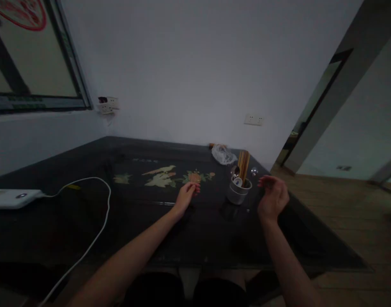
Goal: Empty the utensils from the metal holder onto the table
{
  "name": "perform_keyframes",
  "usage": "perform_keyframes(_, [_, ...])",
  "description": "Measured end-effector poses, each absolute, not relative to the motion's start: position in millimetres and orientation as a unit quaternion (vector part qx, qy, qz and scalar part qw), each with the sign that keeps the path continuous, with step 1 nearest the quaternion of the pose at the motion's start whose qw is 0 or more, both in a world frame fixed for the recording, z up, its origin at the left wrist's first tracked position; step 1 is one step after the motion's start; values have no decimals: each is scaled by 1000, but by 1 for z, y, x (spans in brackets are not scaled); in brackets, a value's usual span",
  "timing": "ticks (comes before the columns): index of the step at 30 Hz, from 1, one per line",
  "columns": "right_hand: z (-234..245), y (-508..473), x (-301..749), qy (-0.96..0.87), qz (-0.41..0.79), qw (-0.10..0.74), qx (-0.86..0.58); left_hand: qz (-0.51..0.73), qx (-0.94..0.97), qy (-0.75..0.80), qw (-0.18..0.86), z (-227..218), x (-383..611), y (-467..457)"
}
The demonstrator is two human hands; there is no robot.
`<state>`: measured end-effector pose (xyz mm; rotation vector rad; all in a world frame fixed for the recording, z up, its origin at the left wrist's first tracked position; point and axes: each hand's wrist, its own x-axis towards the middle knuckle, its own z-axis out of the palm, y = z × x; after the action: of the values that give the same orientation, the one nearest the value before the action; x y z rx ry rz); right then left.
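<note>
My left hand (186,196) rests low over the dark table (87,213), fingers curled loosely, with nothing visible in them. My right hand (272,195) hovers just right of a small metal cup (237,192), fingers spread and apart from it. The cup holds wooden chopsticks (243,165) and spoons (235,172), standing upright. The cup stands between my two hands, nearer the right one.
A crumpled clear plastic bag (223,154) lies behind the cup near the wall. A white device (13,198) with a white cable (101,213) lies at the left. The table's right edge drops to a wooden floor (342,213). A painted bird and flower design (163,175) marks the tabletop.
</note>
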<state>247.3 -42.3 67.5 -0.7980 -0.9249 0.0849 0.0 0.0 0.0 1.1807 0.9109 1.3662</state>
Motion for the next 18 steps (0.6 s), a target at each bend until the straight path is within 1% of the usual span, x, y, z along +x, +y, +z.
perform_keyframes(2, [54,-24,269,-343,74,861,-368,578,496,385,522,-1,-1,1])
perform_keyframes(3, [45,-15,278,-311,114,864,-379,581,495,386,519,-2,-2,2])
perform_keyframes(6, [18,10,295,-256,261,817,-446,584,493,387,515,-4,-4,6])
perform_keyframes(9, [-4,23,295,-261,350,751,-495,587,489,388,515,-7,-5,8])
perform_keyframes(11, [-13,27,289,-257,381,732,-503,589,487,388,516,-8,-5,9])
perform_keyframes(18, [-17,36,274,-176,425,748,-479,592,472,389,525,-7,-6,9])
